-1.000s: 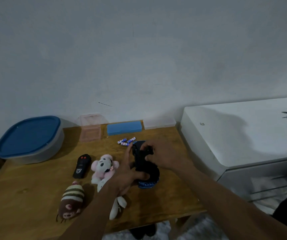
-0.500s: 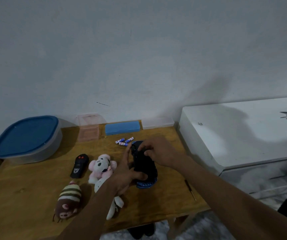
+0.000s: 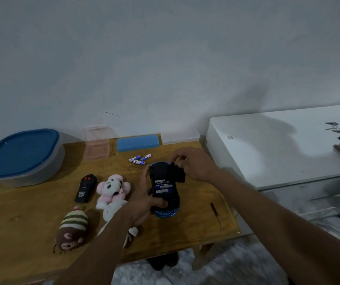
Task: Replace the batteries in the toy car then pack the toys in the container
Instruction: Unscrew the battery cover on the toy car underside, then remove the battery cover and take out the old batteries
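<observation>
Upside down mid-counter (image 3: 195, 223): black-and-blue plastic toy car (image 3: 161, 171), battery bay open on blue-and-white cells (image 3: 163, 187), black cover (image 3: 178, 174) tilted up at its right. Just behind, three loose blue-and-white batteries (image 3: 139, 158). Left: pink plush (image 3: 112, 188), white plush (image 3: 111, 210), striped brown plush (image 3: 72, 229), black remote (image 3: 86, 188). Far left: lidded blue-topped grey tub (image 3: 19, 153).

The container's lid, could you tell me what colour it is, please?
Blue: the lid tops a clear greyish container, best seen in the head view.

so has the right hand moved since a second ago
Yes. Against the loose batteries, the right hand has shifted rightward, lifting the black cover from the toy car held by the left hand.
</observation>
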`<state>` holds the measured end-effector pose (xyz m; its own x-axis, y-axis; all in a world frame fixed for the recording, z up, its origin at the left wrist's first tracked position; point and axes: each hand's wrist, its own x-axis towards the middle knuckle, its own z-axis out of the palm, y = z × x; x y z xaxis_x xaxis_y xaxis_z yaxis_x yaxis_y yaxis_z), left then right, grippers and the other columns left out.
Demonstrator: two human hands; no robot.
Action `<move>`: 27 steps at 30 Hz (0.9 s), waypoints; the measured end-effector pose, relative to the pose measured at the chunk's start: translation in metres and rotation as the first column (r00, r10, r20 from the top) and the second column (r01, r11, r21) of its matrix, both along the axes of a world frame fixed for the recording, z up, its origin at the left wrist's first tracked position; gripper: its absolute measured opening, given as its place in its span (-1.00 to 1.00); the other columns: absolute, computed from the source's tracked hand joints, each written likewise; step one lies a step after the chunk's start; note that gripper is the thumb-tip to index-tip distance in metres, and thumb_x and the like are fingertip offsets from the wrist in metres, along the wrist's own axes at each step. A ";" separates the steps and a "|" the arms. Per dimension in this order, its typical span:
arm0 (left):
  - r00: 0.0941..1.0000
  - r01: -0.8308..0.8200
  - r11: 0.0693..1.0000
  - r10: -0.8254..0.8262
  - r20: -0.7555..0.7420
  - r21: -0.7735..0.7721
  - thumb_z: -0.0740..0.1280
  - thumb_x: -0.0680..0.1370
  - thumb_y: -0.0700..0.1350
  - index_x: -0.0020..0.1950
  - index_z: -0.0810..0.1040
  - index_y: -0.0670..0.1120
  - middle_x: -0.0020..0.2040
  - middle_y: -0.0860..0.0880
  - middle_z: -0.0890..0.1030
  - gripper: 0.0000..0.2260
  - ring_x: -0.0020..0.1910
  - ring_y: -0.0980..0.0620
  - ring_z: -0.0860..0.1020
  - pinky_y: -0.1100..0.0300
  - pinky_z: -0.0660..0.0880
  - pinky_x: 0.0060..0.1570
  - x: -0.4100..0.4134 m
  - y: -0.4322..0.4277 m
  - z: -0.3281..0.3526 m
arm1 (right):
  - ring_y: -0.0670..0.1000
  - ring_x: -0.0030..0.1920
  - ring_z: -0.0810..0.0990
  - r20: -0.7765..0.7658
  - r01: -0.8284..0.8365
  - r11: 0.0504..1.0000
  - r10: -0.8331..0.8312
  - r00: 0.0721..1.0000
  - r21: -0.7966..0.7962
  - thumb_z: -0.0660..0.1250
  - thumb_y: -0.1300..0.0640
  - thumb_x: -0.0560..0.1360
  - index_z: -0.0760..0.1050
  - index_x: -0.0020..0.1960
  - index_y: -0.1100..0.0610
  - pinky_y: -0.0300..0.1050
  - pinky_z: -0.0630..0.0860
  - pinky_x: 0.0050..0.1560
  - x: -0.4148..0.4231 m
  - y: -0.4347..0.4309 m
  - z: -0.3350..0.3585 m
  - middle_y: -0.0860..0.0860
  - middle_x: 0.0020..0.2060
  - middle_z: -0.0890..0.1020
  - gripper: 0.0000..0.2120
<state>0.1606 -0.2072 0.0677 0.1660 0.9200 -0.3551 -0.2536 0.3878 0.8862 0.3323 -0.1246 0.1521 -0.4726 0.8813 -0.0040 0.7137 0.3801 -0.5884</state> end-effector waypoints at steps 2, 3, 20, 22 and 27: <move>1.000 -0.018 1.000 0.018 -0.003 0.019 0.28 0.31 -0.65 0.46 0.12 0.34 0.28 -0.22 0.52 0.06 0.21 -0.26 0.54 -0.23 0.53 0.11 0.002 -0.002 -0.004 | 0.02 -0.06 0.53 0.011 0.026 1.000 -0.026 1.000 -0.002 0.22 0.34 0.50 0.61 0.00 0.08 -0.04 0.51 -0.02 0.012 0.003 -0.005 0.02 -0.09 0.58 -0.74; 0.999 -0.036 0.999 0.036 0.002 0.020 0.28 0.30 -0.66 0.46 0.14 0.32 0.27 -0.21 0.53 0.06 0.20 -0.25 0.55 -0.20 0.55 0.09 0.003 -0.003 -0.006 | 0.01 -0.08 0.52 0.011 0.040 0.999 -0.040 0.999 -0.009 0.21 0.35 0.50 0.61 0.00 0.09 -0.08 0.50 -0.06 0.019 0.004 -0.008 0.02 -0.10 0.57 -0.74; 0.987 -0.148 0.976 0.156 0.042 -0.159 0.22 0.34 -0.67 0.44 0.09 0.37 0.21 -0.14 0.58 0.06 0.17 -0.19 0.57 -0.14 0.57 0.02 0.035 -0.024 -0.028 | -0.02 -0.07 0.55 0.158 -0.133 0.941 0.189 0.969 -0.312 0.17 0.39 0.49 0.61 0.00 0.14 -0.14 0.52 -0.02 0.067 -0.016 -0.111 0.08 0.00 0.64 -0.71; 0.985 -0.164 0.973 0.171 0.028 -0.162 0.22 0.35 -0.67 0.44 0.07 0.38 0.19 -0.14 0.59 0.06 0.16 -0.18 0.58 -0.14 0.56 0.04 0.038 -0.025 -0.030 | 0.00 -0.02 0.56 0.199 -0.143 0.932 0.217 0.956 -0.333 0.18 0.36 0.50 0.59 0.03 0.12 -0.13 0.52 0.00 0.070 -0.016 -0.115 0.06 0.03 0.63 -0.71; 0.982 -0.180 0.969 0.186 0.023 -0.171 0.24 0.34 -0.66 0.45 0.06 0.37 0.24 -0.15 0.57 0.07 0.21 -0.20 0.55 -0.19 0.51 0.13 0.042 -0.026 -0.033 | 0.05 0.00 0.59 0.215 -0.123 0.931 0.205 0.955 -0.344 0.16 0.41 0.47 0.59 0.08 0.18 -0.26 0.40 -0.20 0.076 -0.013 -0.123 0.10 -0.01 0.65 -0.68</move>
